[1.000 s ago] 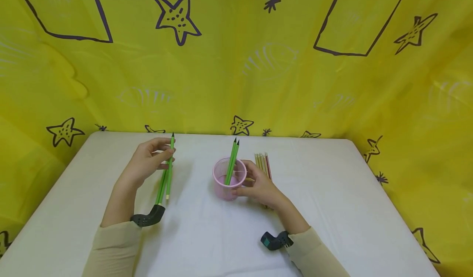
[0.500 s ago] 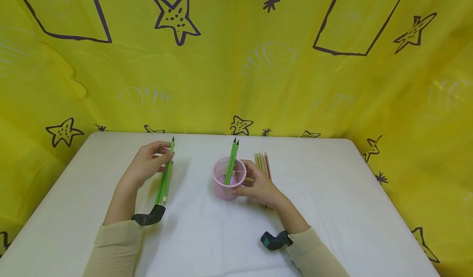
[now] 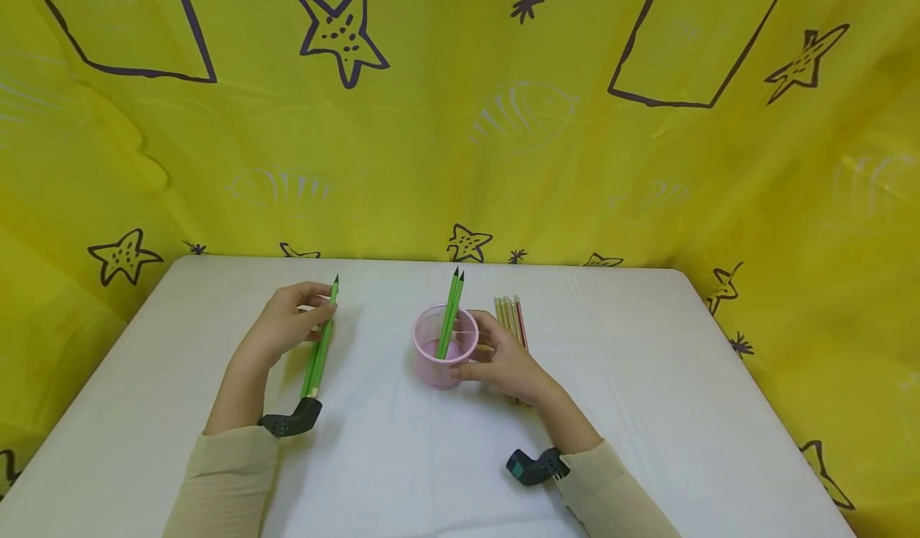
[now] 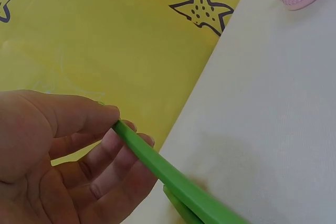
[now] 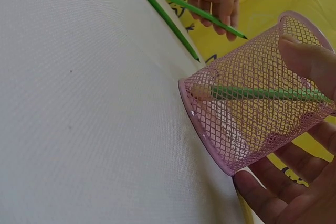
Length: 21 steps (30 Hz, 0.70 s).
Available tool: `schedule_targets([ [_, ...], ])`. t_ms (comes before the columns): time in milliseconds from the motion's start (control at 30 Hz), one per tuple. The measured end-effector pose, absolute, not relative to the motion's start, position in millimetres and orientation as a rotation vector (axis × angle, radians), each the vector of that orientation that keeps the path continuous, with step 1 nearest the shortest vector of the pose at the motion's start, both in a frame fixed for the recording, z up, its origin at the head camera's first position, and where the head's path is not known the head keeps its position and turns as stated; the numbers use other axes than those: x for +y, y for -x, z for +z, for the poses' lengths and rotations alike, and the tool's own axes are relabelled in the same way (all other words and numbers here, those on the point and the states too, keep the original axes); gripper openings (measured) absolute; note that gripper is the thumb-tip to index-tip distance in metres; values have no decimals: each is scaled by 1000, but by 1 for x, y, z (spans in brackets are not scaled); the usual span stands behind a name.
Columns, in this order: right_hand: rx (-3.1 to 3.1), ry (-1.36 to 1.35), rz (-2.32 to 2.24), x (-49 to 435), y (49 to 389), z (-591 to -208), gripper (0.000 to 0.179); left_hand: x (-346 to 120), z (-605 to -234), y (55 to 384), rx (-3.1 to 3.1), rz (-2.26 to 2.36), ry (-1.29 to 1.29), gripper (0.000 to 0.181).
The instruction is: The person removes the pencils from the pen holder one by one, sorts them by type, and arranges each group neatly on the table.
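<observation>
In the head view my left hand (image 3: 280,326) pinches a green pencil (image 3: 327,337) near its dark tip between thumb and fingers. This pencil leans with its point up, its pale end low beside another green pencil (image 5: 170,25) that lies on the table. My right hand (image 3: 506,366) holds a pink mesh pencil cup (image 3: 434,375) by its side, thumb at the rim in the right wrist view. Two green pencils (image 3: 450,314) stand tilted in the cup, points up. The left wrist view shows the pinched pencil close up, with part of the lying one under it.
Several thin golden and red sticks (image 3: 507,314) lie behind my right hand, partly hidden by it. A white cloth covers the table (image 3: 402,458). A yellow patterned curtain (image 3: 431,163) hangs along the far edge and sides.
My left hand has come down slightly, and the pinched pencil's lower end has swung left, close against the lying pencil. My right hand and the cup stay in place.
</observation>
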State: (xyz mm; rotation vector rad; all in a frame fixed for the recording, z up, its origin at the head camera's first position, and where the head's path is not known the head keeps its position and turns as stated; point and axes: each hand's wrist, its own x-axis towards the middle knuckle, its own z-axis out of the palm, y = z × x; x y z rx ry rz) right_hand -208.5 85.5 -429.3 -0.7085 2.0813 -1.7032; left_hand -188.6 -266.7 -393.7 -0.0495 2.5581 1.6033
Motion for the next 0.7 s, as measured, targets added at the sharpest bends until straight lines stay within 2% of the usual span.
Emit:
schedule_targets([
  [700,2084,714,-1700,86,208,-429,78,-264,-398,190,2599,1488,149,43],
])
